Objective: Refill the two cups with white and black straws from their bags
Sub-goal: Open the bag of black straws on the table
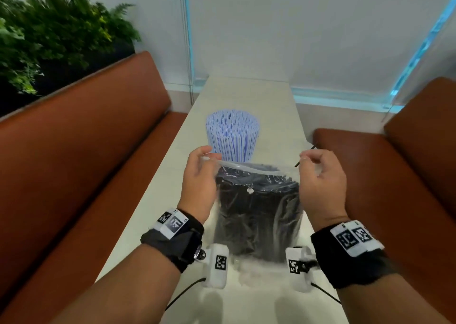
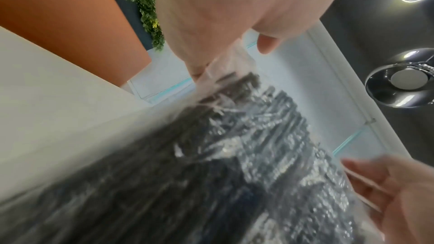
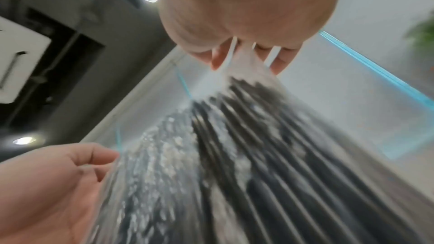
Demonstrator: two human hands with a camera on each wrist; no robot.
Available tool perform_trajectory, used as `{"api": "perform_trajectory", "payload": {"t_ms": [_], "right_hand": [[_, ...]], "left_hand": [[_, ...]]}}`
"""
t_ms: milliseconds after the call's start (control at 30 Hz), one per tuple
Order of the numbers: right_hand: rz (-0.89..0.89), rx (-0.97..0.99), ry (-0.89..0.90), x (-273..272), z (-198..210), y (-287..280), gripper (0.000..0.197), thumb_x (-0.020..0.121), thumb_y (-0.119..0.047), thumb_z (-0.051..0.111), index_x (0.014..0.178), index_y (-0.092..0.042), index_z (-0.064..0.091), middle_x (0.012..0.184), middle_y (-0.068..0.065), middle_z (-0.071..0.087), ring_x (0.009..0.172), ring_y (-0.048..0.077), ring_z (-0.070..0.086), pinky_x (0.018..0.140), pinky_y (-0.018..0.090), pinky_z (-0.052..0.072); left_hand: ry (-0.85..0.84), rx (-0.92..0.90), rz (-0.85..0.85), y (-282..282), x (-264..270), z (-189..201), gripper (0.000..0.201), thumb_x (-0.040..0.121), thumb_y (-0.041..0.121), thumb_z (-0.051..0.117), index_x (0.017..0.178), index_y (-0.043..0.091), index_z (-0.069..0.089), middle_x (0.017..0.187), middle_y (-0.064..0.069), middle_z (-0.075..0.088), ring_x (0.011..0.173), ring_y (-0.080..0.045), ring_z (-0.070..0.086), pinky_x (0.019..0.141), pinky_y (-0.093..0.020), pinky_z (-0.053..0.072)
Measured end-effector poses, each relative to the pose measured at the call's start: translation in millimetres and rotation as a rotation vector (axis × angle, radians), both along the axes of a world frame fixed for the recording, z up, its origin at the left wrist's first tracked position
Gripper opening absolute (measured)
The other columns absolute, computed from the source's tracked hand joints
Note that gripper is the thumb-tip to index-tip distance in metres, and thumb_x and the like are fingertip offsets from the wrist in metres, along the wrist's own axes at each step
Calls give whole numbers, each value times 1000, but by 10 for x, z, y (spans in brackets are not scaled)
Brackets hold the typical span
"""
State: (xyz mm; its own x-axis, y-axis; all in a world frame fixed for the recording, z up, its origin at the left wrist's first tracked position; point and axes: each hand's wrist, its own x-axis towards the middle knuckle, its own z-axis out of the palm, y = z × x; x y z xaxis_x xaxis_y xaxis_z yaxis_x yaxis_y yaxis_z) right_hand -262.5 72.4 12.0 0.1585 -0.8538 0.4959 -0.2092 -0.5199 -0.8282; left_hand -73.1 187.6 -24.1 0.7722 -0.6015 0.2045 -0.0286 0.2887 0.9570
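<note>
Clearly the black-straw half of the job was in hand: a clear plastic bag (image 1: 256, 215) packed with black straws (image 1: 256, 200) stood upright at centre frame in the head view, low over the pale table (image 1: 246, 96), both hands on its mouth. White straws (image 1: 233, 131) already stood bunched upright just behind the bag, at frame centre; their cup was hidden by the bag, and no second cup showed anywhere.

Left hand (image 1: 201, 173) pinched the left corner of the bag rim, thumb and fingers curled on the plastic; the left wrist view showed the film running up between its fingers (image 2: 199, 68). Right hand (image 1: 320, 175) pinched the right corner the same way, fingers curled, and a thin dark stick, maybe a stray straw (image 1: 306, 156), poked out beside its fingers toward the upper right. The right wrist view showed the plastic held at the fingertips (image 3: 279, 62). Rim was stretched taut between the two pinches; mouth looked part open, hard to be sure through the blur.

Judged step: opening the bag of black straws. Next move likely calls for spreading the mouth wider, then freeing one hand to reach in and pull a bundle while the other steadies the bag. Film looked thin and slippery, so the pinch could slip.
</note>
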Motion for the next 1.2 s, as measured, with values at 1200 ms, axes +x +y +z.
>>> {"api": "perform_trajectory", "payload": {"t_ms": [1200], "right_hand": [[128,-60,831,-477,233,-441,17,100,-36,54,84,-41,56,91,-16,57,92,15,58,84,37,46]], "left_hand": [[-41,115,74,144,314,-12,30,102,20,52,84,38,67,92,6,72,86,-16,70,67,-29,58]]}}
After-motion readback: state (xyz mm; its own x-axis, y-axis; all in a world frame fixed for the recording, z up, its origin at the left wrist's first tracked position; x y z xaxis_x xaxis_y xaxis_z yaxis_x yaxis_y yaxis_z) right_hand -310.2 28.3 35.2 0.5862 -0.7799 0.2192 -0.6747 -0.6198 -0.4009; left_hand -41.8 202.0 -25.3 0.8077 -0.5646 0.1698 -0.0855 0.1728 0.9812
